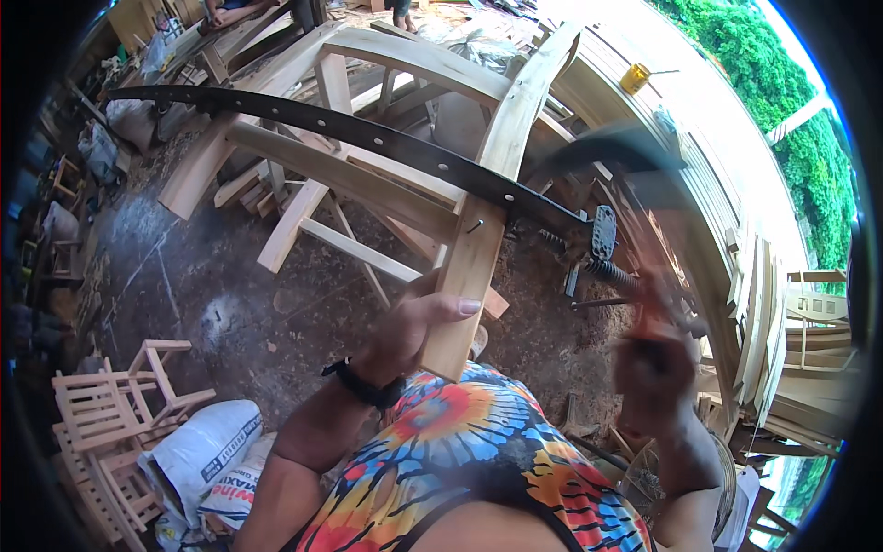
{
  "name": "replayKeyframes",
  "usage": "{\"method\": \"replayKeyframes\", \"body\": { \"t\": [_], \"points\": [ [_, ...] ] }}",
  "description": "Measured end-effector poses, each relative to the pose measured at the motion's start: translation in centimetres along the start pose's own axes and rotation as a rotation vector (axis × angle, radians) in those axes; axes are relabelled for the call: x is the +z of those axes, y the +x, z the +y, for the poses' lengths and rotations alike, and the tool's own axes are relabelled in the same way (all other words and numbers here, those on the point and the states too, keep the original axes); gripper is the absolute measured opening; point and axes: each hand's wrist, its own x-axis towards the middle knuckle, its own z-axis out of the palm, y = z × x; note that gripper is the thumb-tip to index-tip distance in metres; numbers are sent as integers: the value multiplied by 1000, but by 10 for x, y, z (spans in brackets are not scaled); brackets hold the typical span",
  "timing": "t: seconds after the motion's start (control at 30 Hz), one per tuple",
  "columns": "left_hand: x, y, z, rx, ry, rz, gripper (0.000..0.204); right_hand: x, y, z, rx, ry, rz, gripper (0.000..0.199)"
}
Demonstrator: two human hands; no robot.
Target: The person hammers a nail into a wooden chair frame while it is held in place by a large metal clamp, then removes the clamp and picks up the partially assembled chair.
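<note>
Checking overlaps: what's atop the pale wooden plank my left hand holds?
A long, dark metal bar, a thin metal pin and your left thumb. The plank beneath them is hidden.

Downward fisheye view from head height

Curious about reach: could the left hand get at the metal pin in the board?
Probably yes: the left hand holds the board nearby, with only bare wood between it and the metal pin.

Red and blue lettering [228, 500] on the lower white sack [259, 467], dark print [232, 449] on the upper white sack [187, 465]
</note>
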Motion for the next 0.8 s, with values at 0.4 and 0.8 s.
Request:
{"method": "replayKeyframes", "body": {
  "t": [0.4, 0.8],
  "points": [
    [-4, 2, -2, -15, -11, 35, 42, 20, 11, -28, 20, -254, -275, 63],
    [-5, 4, -6, 17, 6, 79, 45, 24, 23, 2, -598, -315, -334, 62]
  ]
}}
